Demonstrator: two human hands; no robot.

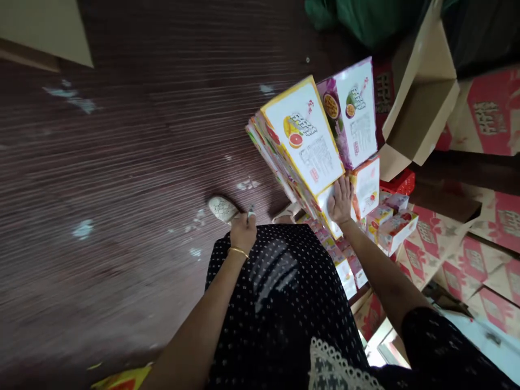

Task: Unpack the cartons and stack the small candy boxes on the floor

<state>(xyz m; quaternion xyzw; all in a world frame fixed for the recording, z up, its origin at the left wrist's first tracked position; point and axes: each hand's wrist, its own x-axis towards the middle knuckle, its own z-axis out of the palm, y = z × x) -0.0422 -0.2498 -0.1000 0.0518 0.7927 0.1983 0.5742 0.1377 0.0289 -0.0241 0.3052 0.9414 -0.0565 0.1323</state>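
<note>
My right hand grips the lower edge of a fanned stack of flat printed cartons, holding it up above the floor. The top carton is white with a yellow border and a grapefruit picture; a purple one with passion fruit shows behind it. My left hand is closed in a fist at my side, around a small slim thing I cannot make out, with a gold bangle on the wrist. It hangs over my dark dotted dress, near my white shoe.
Small folded fruit-print boxes are piled below the stack. Red-and-tan flattened cartons cover the right side. An open brown cardboard box stands at the upper right. Dark wood floor spreads to the left.
</note>
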